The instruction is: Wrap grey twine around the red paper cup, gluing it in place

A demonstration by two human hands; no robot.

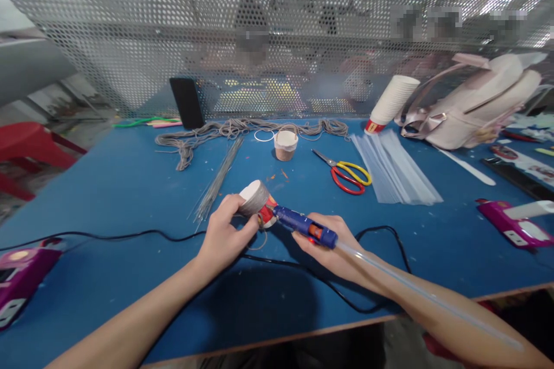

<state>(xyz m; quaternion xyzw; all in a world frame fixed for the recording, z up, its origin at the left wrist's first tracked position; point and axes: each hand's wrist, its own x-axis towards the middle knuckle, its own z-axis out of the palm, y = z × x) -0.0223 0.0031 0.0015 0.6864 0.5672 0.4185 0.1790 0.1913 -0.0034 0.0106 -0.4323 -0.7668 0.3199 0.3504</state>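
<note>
My left hand (227, 229) grips a small paper cup (254, 197) lying tilted on its side, its white opening turned up and to the left. Grey cord is wrapped round the cup's upper part, and red printed paper shows below it. A thin loose strand hangs beneath the fingers. In my right hand (324, 242) is a blue glue gun (298, 220), its nozzle at the cup's red part. A long clear glue stick (402, 277) sticks out of the gun's back end, over my right forearm.
Behind stand a small wrapped basket (285, 147), scissors (346, 176), grey cord (234, 127), wires (219, 179), a phone (187, 102), stacked cups (392, 104), clear strips (396, 170) and a bag (471, 101). A black cable (303, 268) crosses the blue table (108, 184). Purple power strips (515, 223) lie at both sides.
</note>
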